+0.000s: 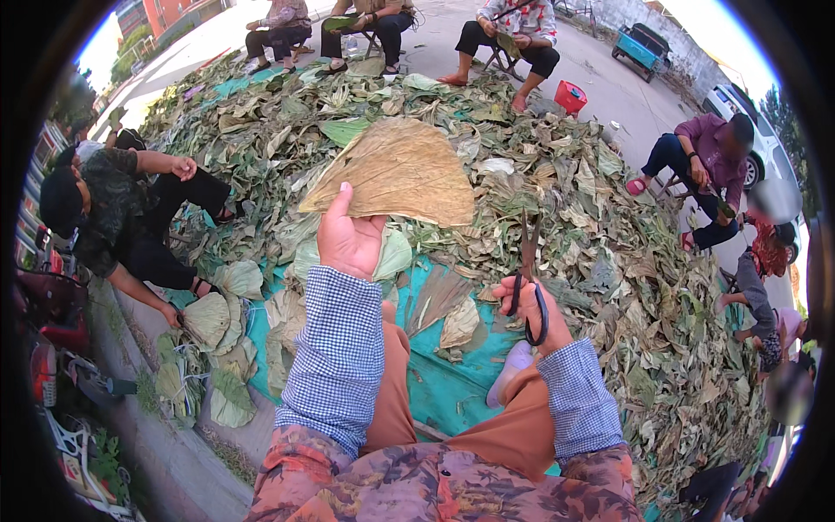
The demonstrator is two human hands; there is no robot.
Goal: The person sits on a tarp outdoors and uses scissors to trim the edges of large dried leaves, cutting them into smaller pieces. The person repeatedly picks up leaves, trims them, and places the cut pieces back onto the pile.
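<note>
My left hand (350, 237) is raised and grips the lower edge of a large dry brown leaf (396, 170), folded into a fan shape. My right hand (528, 306) holds black-handled scissors (530, 278) with the blades pointing up, just right of and below the leaf. Both forearms wear blue checked cuffs. My knees in orange trousers sit below the hands.
A big heap of green and dried leaves (557, 191) covers a teal tarp (452, 383) in front of me. Stacked trimmed leaves (213, 317) lie at left beside a crouching person (122, 226). Other seated people ring the heap; a red bucket (571, 96) stands far back.
</note>
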